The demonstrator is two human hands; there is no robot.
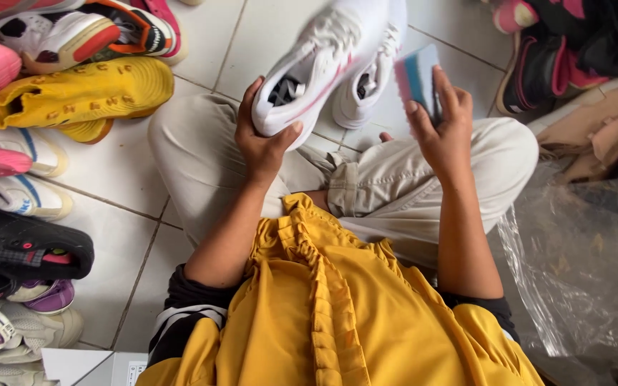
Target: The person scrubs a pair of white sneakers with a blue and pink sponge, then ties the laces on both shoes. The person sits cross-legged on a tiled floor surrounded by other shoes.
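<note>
The left hand (262, 139) is closing around the heel of a white sneaker (323, 61), thumb on one side and fingers on the other, and is holding it up above the lap with the toe pointing away. The right hand (441, 125) is gripping a small flat card with blue and pink stripes (416, 78) (it is blurred, so I cannot tell exactly what it is), fingers curled around its edge just beside the shoe. A second white sneaker (366, 89) is lying under the first one on the tiled floor (209, 43), near the knees. Toward the left edge of the floor, a yellow shoe (80, 96) is lying among other pairs. At the right edge, a clear plastic bag (581, 264) is resting.
</note>
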